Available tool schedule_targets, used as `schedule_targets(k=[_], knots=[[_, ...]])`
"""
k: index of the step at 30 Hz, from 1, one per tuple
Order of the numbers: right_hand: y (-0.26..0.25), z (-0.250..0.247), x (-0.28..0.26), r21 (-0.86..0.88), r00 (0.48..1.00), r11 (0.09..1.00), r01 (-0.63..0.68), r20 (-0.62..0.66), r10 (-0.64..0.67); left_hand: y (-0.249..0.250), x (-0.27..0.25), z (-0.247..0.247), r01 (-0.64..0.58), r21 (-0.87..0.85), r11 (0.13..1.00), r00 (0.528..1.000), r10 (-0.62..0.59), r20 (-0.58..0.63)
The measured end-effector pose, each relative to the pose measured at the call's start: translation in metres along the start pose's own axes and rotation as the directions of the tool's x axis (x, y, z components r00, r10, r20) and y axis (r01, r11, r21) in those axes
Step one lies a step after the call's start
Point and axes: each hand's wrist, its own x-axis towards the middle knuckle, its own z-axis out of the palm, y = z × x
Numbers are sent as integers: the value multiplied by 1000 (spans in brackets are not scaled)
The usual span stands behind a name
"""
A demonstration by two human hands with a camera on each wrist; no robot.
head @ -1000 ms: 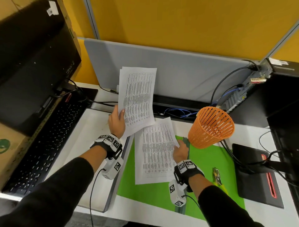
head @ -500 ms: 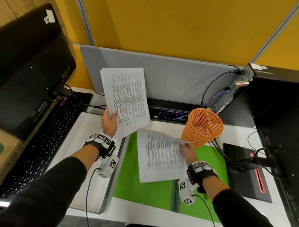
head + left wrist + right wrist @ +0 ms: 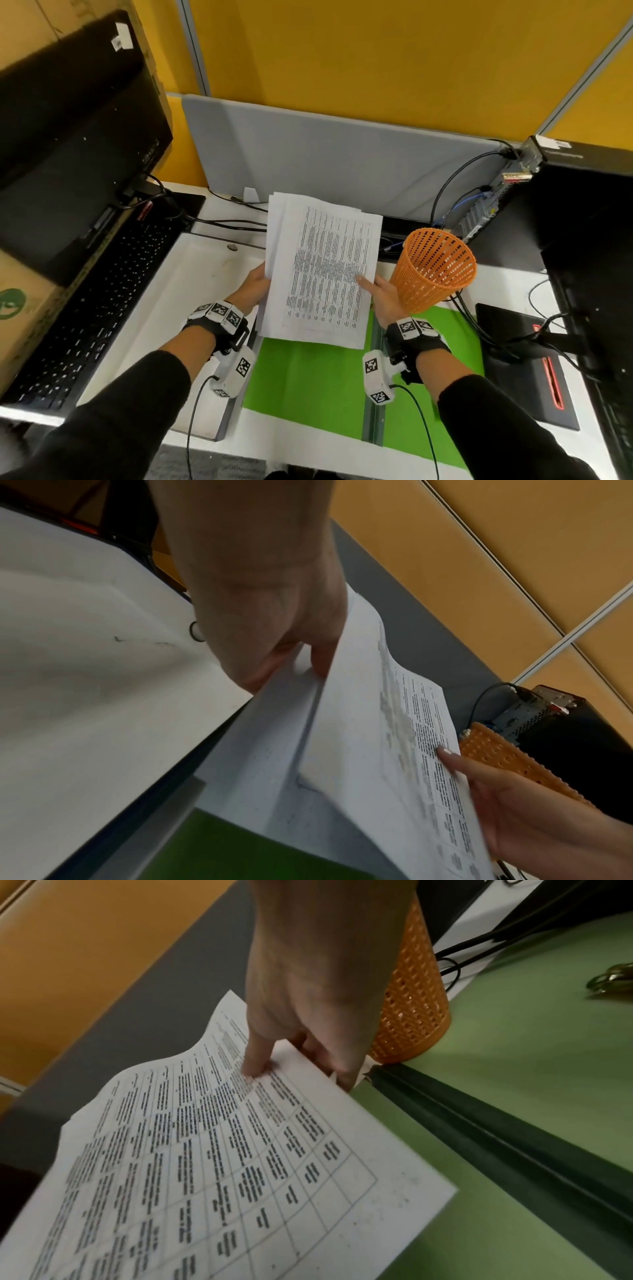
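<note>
Two-handed grip: left hand [image 3: 251, 291], right hand [image 3: 385, 298] pinch printed sheets [image 3: 322, 270] over green mat [image 3: 301, 377]; white desk [image 3: 507, 287]; grey divider [image 3: 342, 161], yellow wall [image 3: 376, 61].

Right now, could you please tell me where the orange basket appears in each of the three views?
Head view: orange basket right of centre, beside the right hand.
Left wrist view: basket as a strip at the right edge, behind that hand.
Right wrist view: basket upper middle, behind the hand.
Shared landmark: the printed papers, held just left of it.
</note>
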Motion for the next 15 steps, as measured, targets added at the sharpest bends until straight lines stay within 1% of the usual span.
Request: schedule_targets(k=[2,5,6,7,8,10,11,13,15], knots=[[5,-1,1,-21,1000,1000,1,12,-1,-3,0,-2,51,-27,998,999,-51,12],[10,-1,6,-42,996,999,-1,-86,-3,-25,17,-13,143,-114,983,989,-146,-16],[10,-2,7,-50,995,999,-8,-101,3,-31,23,-16,144,-133,981,989,-147,-13],[9,-3,6,-56,995,998,-4,-99,-2,-26,18,-13,122,-126,985,992,-125,-17],[5,-2,3,-70,996,997,14,-82,-20,-17,10,-8,74,-100,992,996,-79,-39],[1,0,-1,-91,996,994,62,-51,-67,-3,-2,6,-75,-9,997,993,74,-87],[-1,1,-1,-98,994,991,90,-54,-95,-3,-3,11,-153,33,988,981,156,-115],[-4,7,-2,-121,982,980,157,-89,-168,-4,-2,20,-260,76,963,944,269,-188],[-10,14,-3,-142,959,964,226,-140,-245,-2,0,28,-310,89,946,908,323,-267]])
